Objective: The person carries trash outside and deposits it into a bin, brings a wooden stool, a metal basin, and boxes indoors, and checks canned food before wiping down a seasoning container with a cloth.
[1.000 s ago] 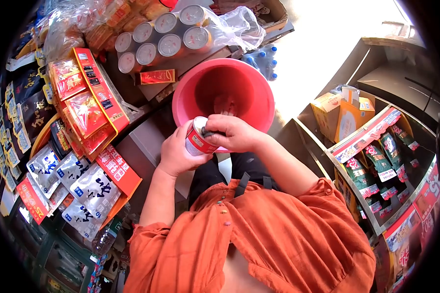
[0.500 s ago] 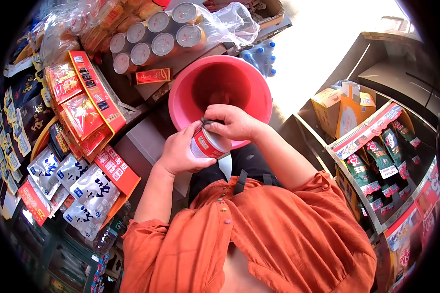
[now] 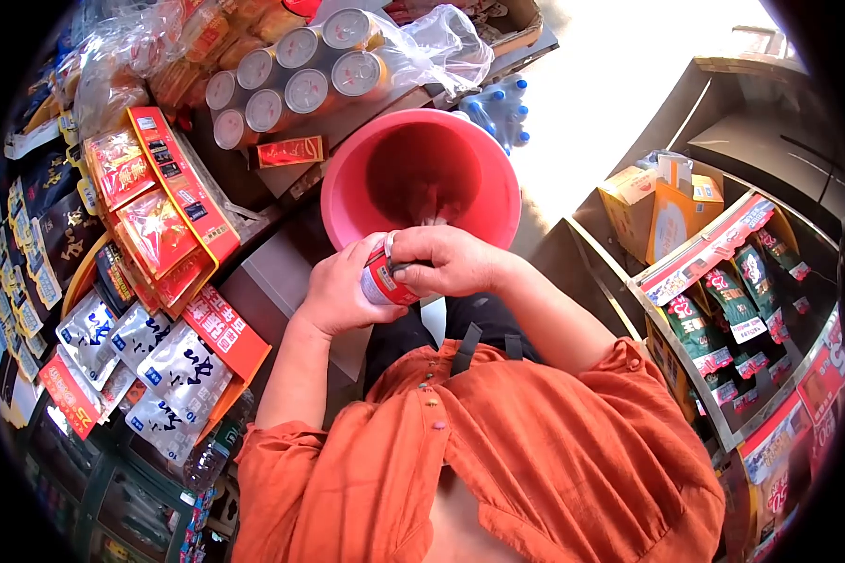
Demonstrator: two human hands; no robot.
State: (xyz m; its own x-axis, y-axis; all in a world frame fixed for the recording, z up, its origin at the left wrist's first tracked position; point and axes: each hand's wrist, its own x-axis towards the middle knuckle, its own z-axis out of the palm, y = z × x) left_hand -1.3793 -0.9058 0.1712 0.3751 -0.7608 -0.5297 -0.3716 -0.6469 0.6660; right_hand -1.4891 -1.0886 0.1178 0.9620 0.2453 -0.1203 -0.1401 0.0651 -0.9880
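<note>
My left hand (image 3: 340, 284) is wrapped around a red and white can (image 3: 381, 280) with a printed label, held tilted over my lap. My right hand (image 3: 446, 260) bends its fingers over the can's side and end, pressing a small dark cloth-like piece (image 3: 399, 268) against it. Most of that piece is hidden by the fingers. Just beyond both hands stands a pink bucket (image 3: 493, 178), with water and something indistinct inside.
Drink cans in plastic wrap (image 3: 307, 91) and a small red box (image 3: 291, 152) lie beyond on the left. Snack packets (image 3: 164, 235) hang in display boxes at left. On the right are a shelf with green packets (image 3: 734, 298) and a yellow carton (image 3: 681, 220). Blue-capped bottles (image 3: 502, 111) stand behind the bucket.
My right hand has moved down and closer along the can, taking the dark piece from its upper end to its side. The can has turned slightly in my left hand.
</note>
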